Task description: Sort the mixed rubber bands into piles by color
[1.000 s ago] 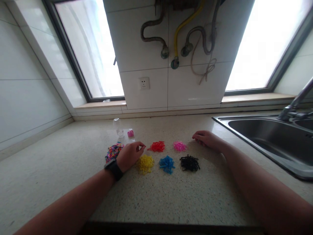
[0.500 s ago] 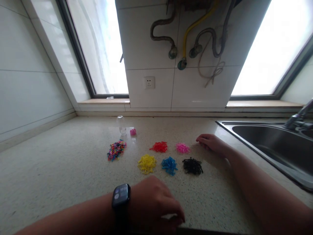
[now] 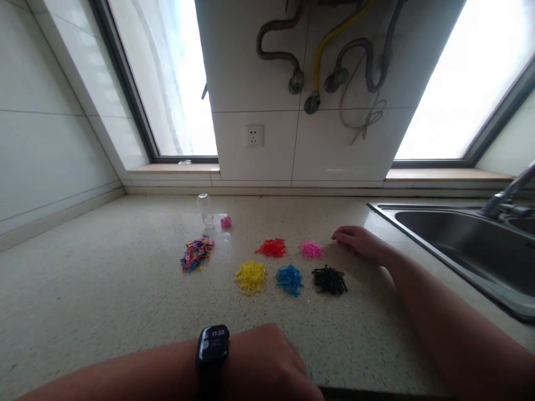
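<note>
My left hand [image 3: 271, 365] is at the counter's near edge, back of the hand upward, wearing a black watch [image 3: 213, 344] on the wrist. Its fingers are cut off below the picture. My right hand [image 3: 361, 243] rests on the counter just right of a pink pile [image 3: 311, 249], fingers loosely bent and apparently holding nothing. Small rubber-band-like pieces lie sorted by colour: a red pile [image 3: 272, 248], a yellow pile [image 3: 251, 277], a blue pile [image 3: 289, 279] and a black pile [image 3: 329, 280]. Farther left sits a mixed-colour pile [image 3: 198, 254].
Behind the mixed pile stands a clear glass-like bottle [image 3: 205, 211], apparently upside down, beside a small pink object [image 3: 225, 222]. A steel sink [image 3: 443, 234] with a faucet [image 3: 504, 200] is on the right. The tiled wall has a socket [image 3: 254, 135] and hoses [image 3: 276, 55].
My left hand has moved down, so its fingers have left the picture. The right hand stays beside the pink pile. The view has shifted slightly.
</note>
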A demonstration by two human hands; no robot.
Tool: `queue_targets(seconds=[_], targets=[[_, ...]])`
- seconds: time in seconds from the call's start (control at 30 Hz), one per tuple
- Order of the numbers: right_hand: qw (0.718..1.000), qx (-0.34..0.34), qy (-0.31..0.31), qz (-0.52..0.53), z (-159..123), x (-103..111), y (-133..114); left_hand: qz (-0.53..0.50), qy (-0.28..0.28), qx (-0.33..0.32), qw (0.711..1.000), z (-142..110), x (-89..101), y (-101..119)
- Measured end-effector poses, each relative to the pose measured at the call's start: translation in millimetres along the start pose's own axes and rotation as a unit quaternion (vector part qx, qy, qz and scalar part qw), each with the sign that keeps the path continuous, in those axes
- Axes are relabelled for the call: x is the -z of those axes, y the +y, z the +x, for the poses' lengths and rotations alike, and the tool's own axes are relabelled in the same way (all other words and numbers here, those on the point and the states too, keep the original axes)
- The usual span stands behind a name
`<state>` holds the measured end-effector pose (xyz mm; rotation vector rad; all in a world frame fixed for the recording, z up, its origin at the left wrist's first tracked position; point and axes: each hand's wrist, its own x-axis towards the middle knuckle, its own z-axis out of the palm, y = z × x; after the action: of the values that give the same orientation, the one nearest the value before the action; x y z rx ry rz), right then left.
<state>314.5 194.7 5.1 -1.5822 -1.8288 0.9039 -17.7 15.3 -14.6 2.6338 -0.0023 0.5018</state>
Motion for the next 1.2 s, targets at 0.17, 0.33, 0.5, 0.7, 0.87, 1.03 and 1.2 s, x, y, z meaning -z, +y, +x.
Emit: queue_targets(seconds=[0.17,0.33,0.5,0.7,0.87,1.03,1.2], targets=[[0.994,0.076,0.029,0.073,-10,-9,-41,0.002,0.006,-0.007,1.000,0,0.7,-1],[0.980,0.189,-0.048,0.036,-19,-39,-115,0.017,-0.010,0.002,1.000,0,0.9,-1],[0.925,0.312,-0.169,-0.139,-8,-94,-192,0.028,-0.021,0.005,0.999,0,2.7,1],[0.856,0.347,-0.230,-0.308,21,-172,-236,0.045,-0.028,-0.001,0.999,1,6.1,2],[0.833,0.310,-0.248,-0.385,36,-214,-245,0.053,-0.044,0.000,0.998,1,6.9,1],[0.826,0.328,-0.241,-0.389,43,-226,-245,0.055,-0.057,0.011,0.997,1,7.3,2],[0.819,0.351,-0.243,-0.383,50,-226,-239,0.070,-0.061,0.012,0.996,2,7.7,2]])
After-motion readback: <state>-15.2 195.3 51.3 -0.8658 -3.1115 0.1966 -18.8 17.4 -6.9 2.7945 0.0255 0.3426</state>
